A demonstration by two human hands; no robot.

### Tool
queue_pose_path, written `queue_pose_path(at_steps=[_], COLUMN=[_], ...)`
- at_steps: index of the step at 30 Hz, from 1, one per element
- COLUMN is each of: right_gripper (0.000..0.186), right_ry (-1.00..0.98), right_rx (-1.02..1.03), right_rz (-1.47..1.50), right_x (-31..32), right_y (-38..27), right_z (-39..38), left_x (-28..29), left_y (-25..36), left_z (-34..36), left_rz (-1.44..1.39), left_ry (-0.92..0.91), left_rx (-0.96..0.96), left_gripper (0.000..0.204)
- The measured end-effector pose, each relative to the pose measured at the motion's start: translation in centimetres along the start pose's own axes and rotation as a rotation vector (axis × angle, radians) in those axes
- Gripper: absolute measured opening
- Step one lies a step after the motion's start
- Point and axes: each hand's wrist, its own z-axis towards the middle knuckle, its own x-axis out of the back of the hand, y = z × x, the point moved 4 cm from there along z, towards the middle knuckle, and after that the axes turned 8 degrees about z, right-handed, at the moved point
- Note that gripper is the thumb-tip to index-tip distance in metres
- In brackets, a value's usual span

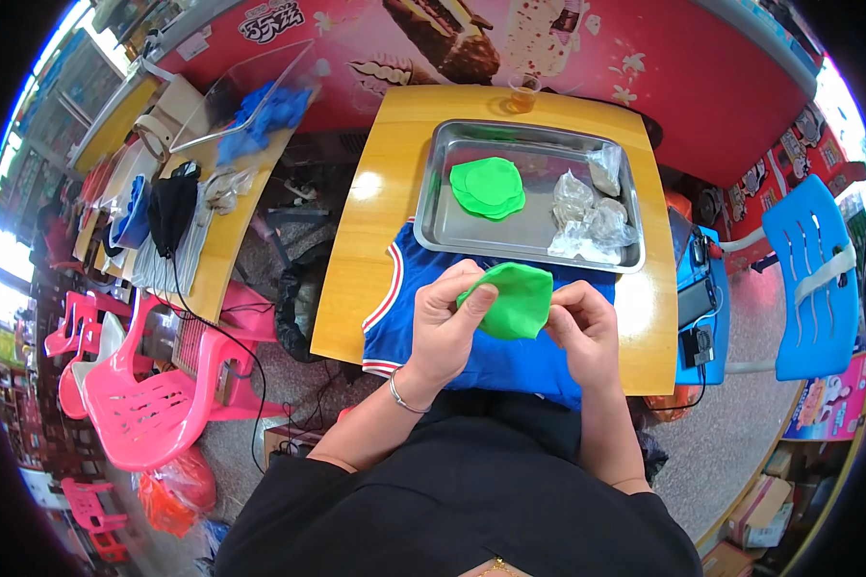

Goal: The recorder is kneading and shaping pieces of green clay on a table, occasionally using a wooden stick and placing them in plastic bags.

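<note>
A bright green, thin, pliable round piece (518, 300) is held up above the near part of the table. My left hand (445, 319) pinches its left edge between thumb and fingers, and a silver bangle circles that wrist. At the opposite edge, the fingertips of my right hand (589, 332) are closed on it too. Beyond my hands, a shallow metal tray (527, 244) carries a loose stack of similar green rounds (489, 188) on its left. Several small clear bags (592, 217) with greyish contents lie on its right. Under my hands is a blue cloth (416, 288) with red-and-white trim, partly hidden.
The tray and cloth are on a yellow wooden table (346, 288). A cup of amber liquid (522, 94) stands at its far edge. To the left are a pink plastic chair (154, 404) and a cluttered side table (223, 236); a blue chair (813, 279) stands right.
</note>
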Motion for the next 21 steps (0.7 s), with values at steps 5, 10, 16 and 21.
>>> queue_pose_path(at_steps=[5, 10, 16, 21], right_gripper=[0.007, 0.007, 0.006, 0.007], right_ry=[0.005, 0.016, -0.02, -0.011], right_rx=[0.018, 0.108, 0.092, 0.047], right_rz=[0.079, -0.131, -0.204, 0.028], right_x=[1.0, -0.1, -0.6, 0.0], right_y=[0.7, -0.2, -0.5, -0.2], right_z=[0.1, 0.1, -0.1, 0.1], left_x=[-0.3, -0.5, -0.1, 0.3], left_y=[0.1, 2.6, 2.7, 2.5], left_z=[0.3, 1.3, 1.0, 0.9], left_rz=[-0.171, 0.12, 0.424, 0.306], left_ry=[-0.011, -0.072, -0.094, -0.081], left_rx=[0.103, -0.034, -0.088, -0.191], left_gripper=[0.013, 0.015, 0.017, 0.016])
